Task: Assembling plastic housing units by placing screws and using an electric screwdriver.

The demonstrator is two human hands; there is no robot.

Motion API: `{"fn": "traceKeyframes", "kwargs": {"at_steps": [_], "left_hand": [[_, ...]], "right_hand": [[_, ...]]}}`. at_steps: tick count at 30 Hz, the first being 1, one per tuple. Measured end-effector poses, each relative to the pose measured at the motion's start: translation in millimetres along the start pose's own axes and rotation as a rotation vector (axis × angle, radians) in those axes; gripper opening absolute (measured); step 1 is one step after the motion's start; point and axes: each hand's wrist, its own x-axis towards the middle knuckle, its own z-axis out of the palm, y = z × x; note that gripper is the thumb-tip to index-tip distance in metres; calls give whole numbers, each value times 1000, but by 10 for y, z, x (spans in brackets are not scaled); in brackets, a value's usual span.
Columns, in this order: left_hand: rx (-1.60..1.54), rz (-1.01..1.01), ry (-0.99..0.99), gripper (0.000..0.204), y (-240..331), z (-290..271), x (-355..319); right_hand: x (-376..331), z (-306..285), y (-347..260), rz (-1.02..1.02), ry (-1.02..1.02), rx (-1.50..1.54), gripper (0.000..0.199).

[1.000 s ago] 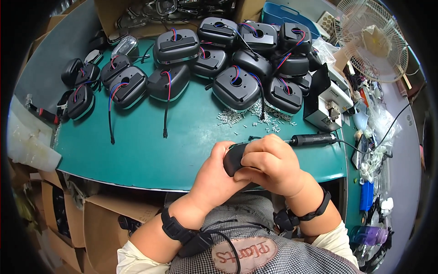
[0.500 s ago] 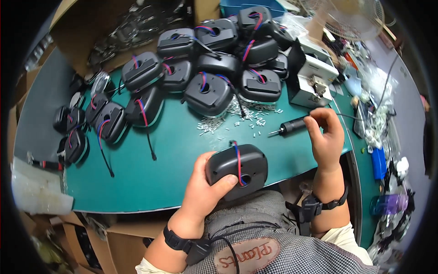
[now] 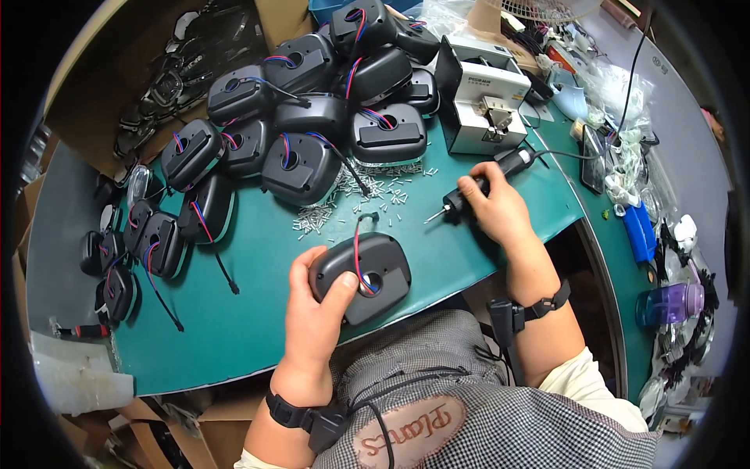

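Note:
My left hand (image 3: 320, 305) holds a black rounded plastic housing (image 3: 383, 262) at the table's front edge, thumb on its upper face beside a round hole. Red and blue wires come out of that hole and run across the housing to a small black connector. To the right, my right hand (image 3: 492, 203) is closed around a black corded electric screwdriver (image 3: 455, 202). Its thin bit points left, toward the small silver screws (image 3: 316, 217) scattered on the green table (image 3: 258, 320). The bit touches neither the housing nor the screws.
Several similar wired black housings (image 3: 301, 168) are piled at the back and left. A white and black box-shaped device (image 3: 486, 105) stands behind the screwdriver. A cardboard box (image 3: 94, 86) of clear parts sits back left. A purple bottle (image 3: 672, 303) and plastic bags line the right side.
My right hand has come down onto the screwdriver and closed around it; before, its fingers were curled beside it. My left hand still holds the housing. The whole view has shifted and turned slightly.

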Motion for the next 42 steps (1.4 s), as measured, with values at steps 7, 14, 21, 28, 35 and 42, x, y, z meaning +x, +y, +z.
{"fn": "traceKeyframes", "kwargs": {"at_steps": [7,14,21,28,35,42], "left_hand": [[-19,15,24,49,60,78,48],[36,57,78,43,-13,90,64],[35,68,79,42,-65,81,82],[-19,30,98,43,-47,106,92],[19,29,93,45,-67,67,101],[38,56,71,48,-75,31,76]], "right_hand": [[-307,98,-36,-440,399,823,46],[-478,-374,-596,-398,129,1469,56],[-674,-85,-653,-566,136,1569,70],[-765,74,-628,-648,-24,1636,88],[-537,-68,-564,-446,254,1424,70],[-155,313,110,29,597,1292,44]]}}
